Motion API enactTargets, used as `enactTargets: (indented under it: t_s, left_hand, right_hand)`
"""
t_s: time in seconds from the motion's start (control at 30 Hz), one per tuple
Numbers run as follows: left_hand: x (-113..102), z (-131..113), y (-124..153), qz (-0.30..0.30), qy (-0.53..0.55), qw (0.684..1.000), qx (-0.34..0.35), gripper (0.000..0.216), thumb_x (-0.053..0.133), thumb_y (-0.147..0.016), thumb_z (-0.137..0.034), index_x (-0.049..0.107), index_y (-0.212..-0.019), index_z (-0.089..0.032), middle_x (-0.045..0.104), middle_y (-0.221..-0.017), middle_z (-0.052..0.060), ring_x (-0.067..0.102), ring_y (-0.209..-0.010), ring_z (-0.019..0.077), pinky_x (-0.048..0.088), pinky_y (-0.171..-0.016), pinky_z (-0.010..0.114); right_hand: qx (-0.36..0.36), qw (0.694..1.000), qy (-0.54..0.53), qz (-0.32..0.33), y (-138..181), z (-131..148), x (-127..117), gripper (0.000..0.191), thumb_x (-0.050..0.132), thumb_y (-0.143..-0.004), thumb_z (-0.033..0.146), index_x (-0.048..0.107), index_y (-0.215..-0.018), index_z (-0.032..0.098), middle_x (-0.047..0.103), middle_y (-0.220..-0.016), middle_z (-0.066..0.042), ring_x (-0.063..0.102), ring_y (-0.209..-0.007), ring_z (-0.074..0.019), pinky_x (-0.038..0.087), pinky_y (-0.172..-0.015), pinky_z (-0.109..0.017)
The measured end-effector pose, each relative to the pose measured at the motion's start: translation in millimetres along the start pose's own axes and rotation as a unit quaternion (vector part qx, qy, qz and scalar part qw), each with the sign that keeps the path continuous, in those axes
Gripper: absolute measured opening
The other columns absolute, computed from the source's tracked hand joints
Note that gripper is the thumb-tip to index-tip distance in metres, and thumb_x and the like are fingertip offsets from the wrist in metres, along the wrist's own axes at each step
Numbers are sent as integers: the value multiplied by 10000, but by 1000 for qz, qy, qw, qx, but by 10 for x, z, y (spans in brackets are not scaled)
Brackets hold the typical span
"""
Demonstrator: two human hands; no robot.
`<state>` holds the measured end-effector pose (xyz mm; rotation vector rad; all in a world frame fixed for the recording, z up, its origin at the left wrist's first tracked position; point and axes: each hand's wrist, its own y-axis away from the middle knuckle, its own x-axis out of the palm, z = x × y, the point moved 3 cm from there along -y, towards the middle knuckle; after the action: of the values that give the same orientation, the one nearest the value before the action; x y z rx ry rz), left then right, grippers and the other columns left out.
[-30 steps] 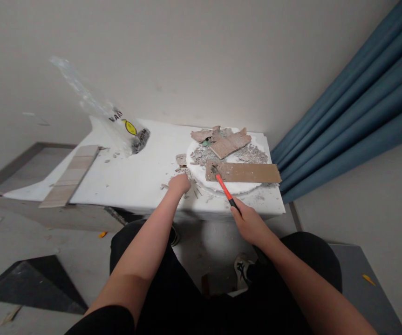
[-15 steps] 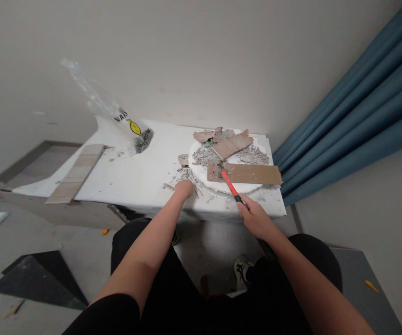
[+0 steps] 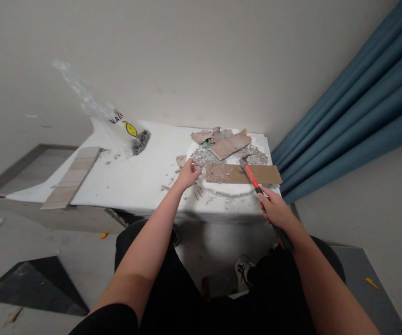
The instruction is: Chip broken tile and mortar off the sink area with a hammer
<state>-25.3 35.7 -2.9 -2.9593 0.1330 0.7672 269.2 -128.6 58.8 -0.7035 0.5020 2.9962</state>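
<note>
My right hand [image 3: 275, 208] is wrapped around the red-and-black handle of a claw hammer [image 3: 251, 176]. The hammer's metal head rests on or just over the middle of a brown cardboard strip [image 3: 263, 174], whose left end is rough and crusted. That strip lies across the front of a round white board [image 3: 218, 187]. Just left of the strip, my left hand [image 3: 188, 174] hovers with curled fingers; anything held between them is too small to make out. Thin nail-like pieces [image 3: 197, 190] lie scattered below it.
Torn cardboard pieces [image 3: 230, 145] and grey crumbs [image 3: 256, 156] cover the back of the round board. A clear plastic bag [image 3: 131, 132] stands on the white-covered table [image 3: 145, 181], with another cardboard strip [image 3: 73, 177] at left. A blue curtain [image 3: 354, 102] hangs at right.
The hammer has moved right, from the strip's crusted left end toward its middle. My left hand has moved up and slightly right, away from the scattered nail-like pieces.
</note>
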Motion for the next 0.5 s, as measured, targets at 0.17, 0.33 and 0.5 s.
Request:
enactTargets:
  t_s: [0.17, 0.33, 0.5]
  left_hand:
    - [148, -105, -4, 40, 79, 995, 37, 228, 555, -805, -203, 581, -1029, -172, 591, -707, -37, 553, -552, 94, 459, -566, 226]
    - [266, -138, 7, 65, 174, 982, -29, 390, 555, -827, -174, 572, -1214, -136, 586, -641, -48, 550, -540, 92, 449, -546, 208]
    - [320, -148, 51, 85, 353, 924, -119, 291, 586, -842, -162, 626, -1128, -128, 572, -628, -39, 556, -546, 79, 458, -554, 198]
  right_hand:
    - [6, 1000, -4, 5, 1, -25, -6, 579, 453, -939, 408, 454, -1468, 173, 418, -597, 90, 381, -382, -104, 337, -328, -217]
    - [-19, 1000, 20, 3, -16, -57, -22, 551, 443, -948, 405, 478, -1443, 166, 438, -602, 84, 396, -406, -102, 360, -375, -215]
    - [-18, 999, 36, 8, -29, -73, -31, 545, 440, -948, 390, 476, -1447, 173, 439, -598, 81, 403, -408, -106, 353, -384, -216]
